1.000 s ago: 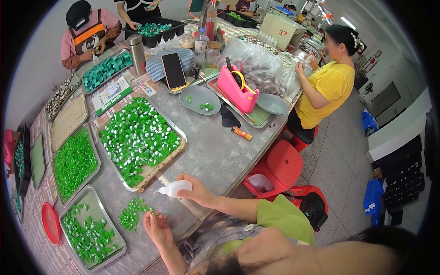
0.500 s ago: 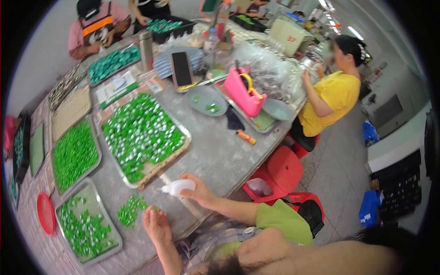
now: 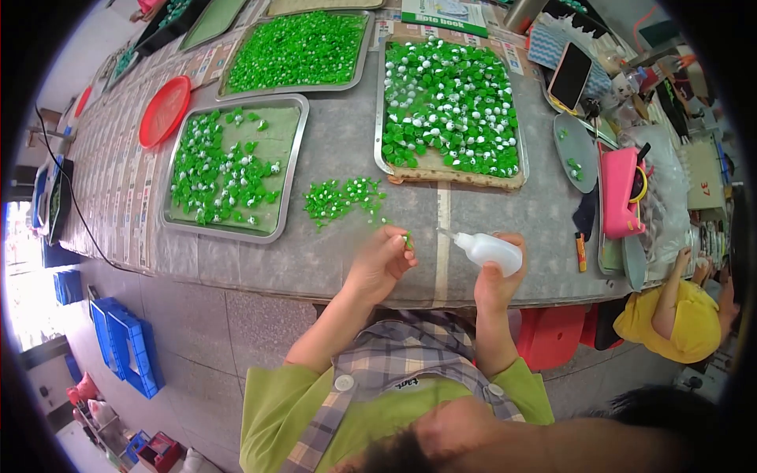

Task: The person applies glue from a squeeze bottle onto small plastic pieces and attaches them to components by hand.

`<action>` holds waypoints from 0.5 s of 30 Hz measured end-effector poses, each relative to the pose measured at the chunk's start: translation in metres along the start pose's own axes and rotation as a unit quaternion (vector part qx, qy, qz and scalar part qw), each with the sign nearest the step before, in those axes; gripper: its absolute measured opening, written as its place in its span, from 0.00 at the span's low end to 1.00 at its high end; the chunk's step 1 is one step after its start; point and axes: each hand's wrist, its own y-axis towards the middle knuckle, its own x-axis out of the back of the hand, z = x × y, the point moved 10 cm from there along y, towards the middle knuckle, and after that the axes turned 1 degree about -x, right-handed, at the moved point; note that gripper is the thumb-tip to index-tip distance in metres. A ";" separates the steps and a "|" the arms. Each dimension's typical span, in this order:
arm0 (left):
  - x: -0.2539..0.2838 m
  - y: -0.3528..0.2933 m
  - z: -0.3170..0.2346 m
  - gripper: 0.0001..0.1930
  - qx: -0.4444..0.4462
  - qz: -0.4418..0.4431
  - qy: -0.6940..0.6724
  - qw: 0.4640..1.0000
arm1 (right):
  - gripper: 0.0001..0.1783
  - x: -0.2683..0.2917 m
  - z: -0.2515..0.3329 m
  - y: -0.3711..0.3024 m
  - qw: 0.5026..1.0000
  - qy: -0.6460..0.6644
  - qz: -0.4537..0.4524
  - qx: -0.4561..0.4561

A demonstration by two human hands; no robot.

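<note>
My left hand (image 3: 380,266) is closed, pinching a small green piece (image 3: 408,241) with a bit of white on it. Wrapped in my right hand (image 3: 497,288) is a white squeeze bottle (image 3: 487,250), tilted so its thin nozzle points at the green piece, a small gap apart. Just beyond my left hand lies a loose pile of green and white pieces (image 3: 335,199) on the grey tabletop (image 3: 331,260). Similar pieces lie in the metal tray (image 3: 288,169) to the left, and a fuller tray (image 3: 522,150) stands beyond my right hand.
Farther back is a tray of green pieces (image 3: 300,51). A red plate (image 3: 165,112) sits at the left. Rightward are a phone (image 3: 569,76), a grey dish (image 3: 574,150), a pink holder (image 3: 620,191) and a glue stick (image 3: 581,252). A person in yellow (image 3: 680,319) works at the right.
The view has turned, so the trays now lie ahead and to the left. My hands have come closer to level with each other, the bottle's nozzle now aimed at the pinched green piece.
</note>
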 end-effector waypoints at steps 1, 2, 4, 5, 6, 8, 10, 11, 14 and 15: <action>0.004 -0.001 0.000 0.09 0.003 -0.013 0.008 1.000 | 0.25 -0.004 0.000 0.000 1.000 0.000 0.006 -0.004; 0.005 -0.002 -0.001 0.09 0.003 -0.015 0.005 1.000 | 0.25 -0.007 0.004 -0.001 1.000 -0.010 0.013 0.009; 0.003 -0.003 -0.001 0.08 0.008 -0.012 0.001 1.000 | 0.26 -0.009 0.005 -0.002 0.999 -0.023 0.021 0.020; 0.003 -0.003 0.000 0.08 0.009 -0.012 -0.001 1.000 | 0.26 -0.009 0.010 -0.003 0.998 -0.023 0.033 0.049; 0.001 -0.003 0.000 0.08 0.009 -0.007 0.001 1.000 | 0.26 -0.011 0.015 -0.004 0.996 -0.022 0.045 0.078; 0.000 -0.002 0.001 0.08 0.010 -0.001 0.003 1.000 | 0.25 -0.013 0.022 -0.007 0.993 -0.040 0.040 0.105; 0.001 -0.002 0.004 0.05 0.017 0.000 -0.003 1.000 | 0.25 -0.015 0.027 -0.008 0.989 -0.055 0.036 0.131; 0.001 -0.002 0.004 0.05 0.017 -0.002 -0.004 1.000 | 0.25 -0.014 0.028 -0.009 0.988 -0.059 0.032 0.137; 0.000 -0.001 0.004 0.05 0.019 -0.008 0.008 1.000 | 0.24 -0.016 0.030 -0.009 0.988 -0.065 0.030 0.140; 0.001 -0.001 0.004 0.05 0.021 -0.008 0.012 1.000 | 0.24 -0.016 0.030 -0.008 0.987 -0.067 0.031 0.140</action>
